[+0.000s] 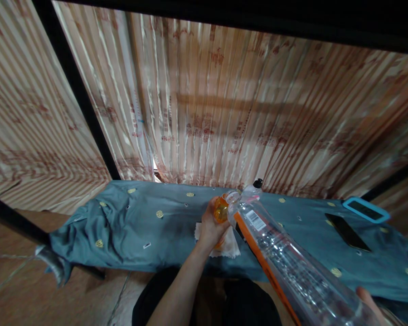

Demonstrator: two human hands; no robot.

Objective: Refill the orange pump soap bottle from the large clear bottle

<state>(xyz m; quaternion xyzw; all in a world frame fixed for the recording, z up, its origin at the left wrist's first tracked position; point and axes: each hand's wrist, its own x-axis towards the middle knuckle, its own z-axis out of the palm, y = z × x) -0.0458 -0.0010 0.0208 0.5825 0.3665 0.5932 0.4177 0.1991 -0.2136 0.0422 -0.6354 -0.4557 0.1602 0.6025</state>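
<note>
A large clear plastic bottle (285,253) with an orange label strip and a barcode lies tilted across the view, its mouth pointing up and left. My right hand (369,301) grips it near the base at the lower right, partly out of frame. My left hand (211,225) is closed around a small orange see-through container (221,211), right beside the bottle's mouth. Whether the two touch, I cannot tell. Beneath my left hand lies a white cloth or tissue (231,244) with a ruffled edge. Behind the bottle's neck stands a clear bottle with a black cap (257,183).
A teal sheet (122,226) with pineapple prints covers the low surface. Toward the right lie a dark phone (348,232) and a blue-framed oval object (366,210). Striped curtains (217,113) hang behind, between dark metal posts (81,99).
</note>
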